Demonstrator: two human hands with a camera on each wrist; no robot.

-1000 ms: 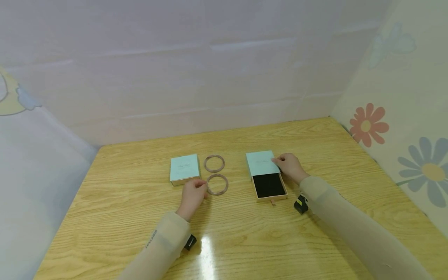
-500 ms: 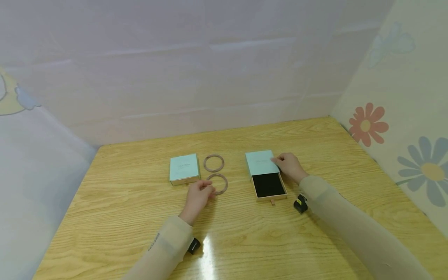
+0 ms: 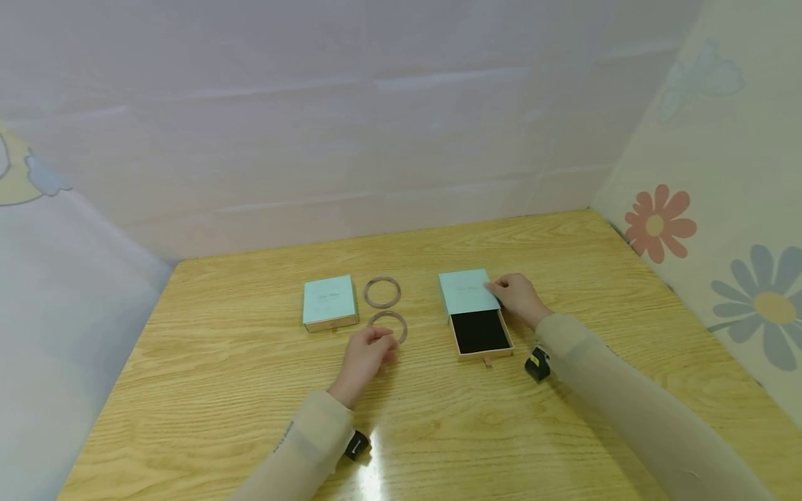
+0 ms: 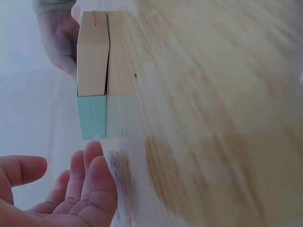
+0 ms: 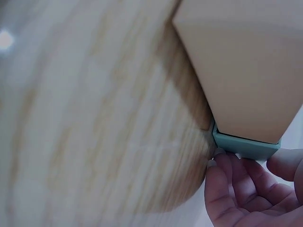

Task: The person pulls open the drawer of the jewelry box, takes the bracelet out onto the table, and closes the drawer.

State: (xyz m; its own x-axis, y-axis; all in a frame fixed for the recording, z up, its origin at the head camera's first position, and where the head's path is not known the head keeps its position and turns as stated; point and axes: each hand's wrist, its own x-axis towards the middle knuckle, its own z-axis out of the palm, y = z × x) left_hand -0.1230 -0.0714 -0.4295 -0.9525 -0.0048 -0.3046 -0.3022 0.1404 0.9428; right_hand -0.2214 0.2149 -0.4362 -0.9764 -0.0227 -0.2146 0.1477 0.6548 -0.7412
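Observation:
My left hand (image 3: 365, 362) hovers over the near bangle (image 3: 404, 325), its fingers partly covering the ring. In the left wrist view, the left fingers (image 4: 103, 182) and thumb are apart with nothing between them, beside the bangle (image 4: 121, 189). My right hand (image 3: 519, 298) holds the right side of a pale-blue drawer box (image 3: 466, 291). In the right wrist view its thumb (image 5: 283, 163) and fingers pinch the blue sleeve (image 5: 248, 147). The box's drawer (image 3: 480, 332), lined in black, is pulled partway out toward me.
A second pale-blue box (image 3: 328, 299), closed, lies at the left on the wooden table (image 3: 438, 417). Another bangle (image 3: 365, 292) lies behind the near one. Fabric-like walls (image 3: 376, 139) border the table at the back and sides. Each wrist carries a small black device (image 3: 357, 445).
My left hand has moved right from beside the left box to the near bangle's front edge. The right hand, boxes and bangles look unmoved.

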